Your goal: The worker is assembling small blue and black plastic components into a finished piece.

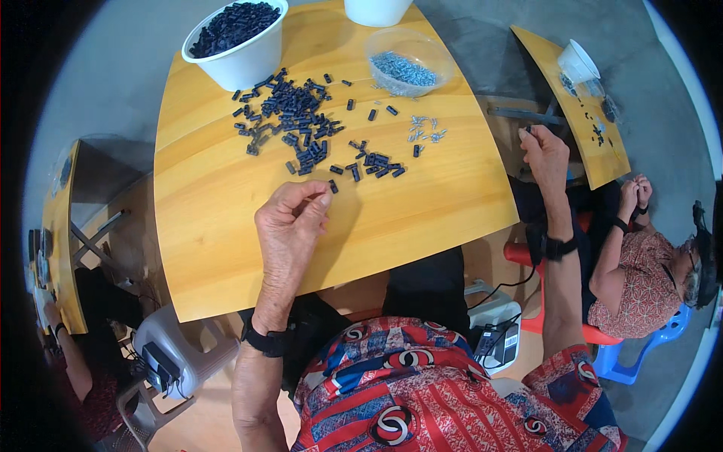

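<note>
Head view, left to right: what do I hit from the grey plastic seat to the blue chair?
Grey plastic seat → bare left hand → small black piece at its fingertips → clear round plastic bowl → bare right hand → blue plastic chair.

This is looking like a workshop — people (640, 282) are sitting at separate wooden tables (218, 260) — bowls (252, 62) are holding small parts (237, 29).

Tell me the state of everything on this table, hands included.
Left hand: pinching a black piece
Right hand: pinched on a dark bit, right of the table
Loose black pieces: piled and scattered
Loose silvery bits: scattered
Left white tub: heaped with black pieces
Other white tub: cut off, contents unseen
Clear bowl: partly filled with silvery bits
</note>
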The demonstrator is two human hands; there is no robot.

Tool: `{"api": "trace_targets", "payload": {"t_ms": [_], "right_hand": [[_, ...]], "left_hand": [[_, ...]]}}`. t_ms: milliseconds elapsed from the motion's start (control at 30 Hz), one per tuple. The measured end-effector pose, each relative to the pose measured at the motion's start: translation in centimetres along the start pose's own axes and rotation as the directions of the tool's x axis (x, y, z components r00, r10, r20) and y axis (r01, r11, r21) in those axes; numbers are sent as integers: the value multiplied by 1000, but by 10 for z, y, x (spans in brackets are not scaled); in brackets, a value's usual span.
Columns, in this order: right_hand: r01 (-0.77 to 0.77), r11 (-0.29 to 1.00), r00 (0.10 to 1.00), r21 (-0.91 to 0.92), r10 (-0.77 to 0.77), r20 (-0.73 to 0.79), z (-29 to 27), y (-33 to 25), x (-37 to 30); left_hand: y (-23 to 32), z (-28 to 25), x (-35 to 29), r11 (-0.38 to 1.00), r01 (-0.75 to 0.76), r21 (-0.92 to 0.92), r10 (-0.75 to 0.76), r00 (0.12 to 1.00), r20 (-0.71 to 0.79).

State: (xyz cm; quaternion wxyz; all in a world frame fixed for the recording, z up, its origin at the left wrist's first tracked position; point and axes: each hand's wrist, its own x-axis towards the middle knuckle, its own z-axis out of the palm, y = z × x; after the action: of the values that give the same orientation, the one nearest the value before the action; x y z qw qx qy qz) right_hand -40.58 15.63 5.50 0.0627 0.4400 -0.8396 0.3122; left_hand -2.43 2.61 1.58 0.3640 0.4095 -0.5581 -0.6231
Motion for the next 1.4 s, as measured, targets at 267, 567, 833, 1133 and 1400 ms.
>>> {"api": "trace_targets", "payload": {"t_ms": [267,567,833,1133,1400], "right_hand": [[38,936,985,-350,23,169,67,101,32],[-73,918,991,-389,109,72,86,134,39],[-190,869,939,457,25,342,26,-40,16],[530,848,822,9,-516,239,84,-101,26],[541,838,815,-65,-504,287,101,-102,25]], "left_hand": [[-9,5,15,831,-328,450,335,940,67],[-7,12,21,793,-299,530,315,947,63],[-2,5,20,854,-293,429,306,951,41],[-8,5,22,865,-362,347,371,928,42],[-8,2,21,851,-347,393,361,932,42]]}}
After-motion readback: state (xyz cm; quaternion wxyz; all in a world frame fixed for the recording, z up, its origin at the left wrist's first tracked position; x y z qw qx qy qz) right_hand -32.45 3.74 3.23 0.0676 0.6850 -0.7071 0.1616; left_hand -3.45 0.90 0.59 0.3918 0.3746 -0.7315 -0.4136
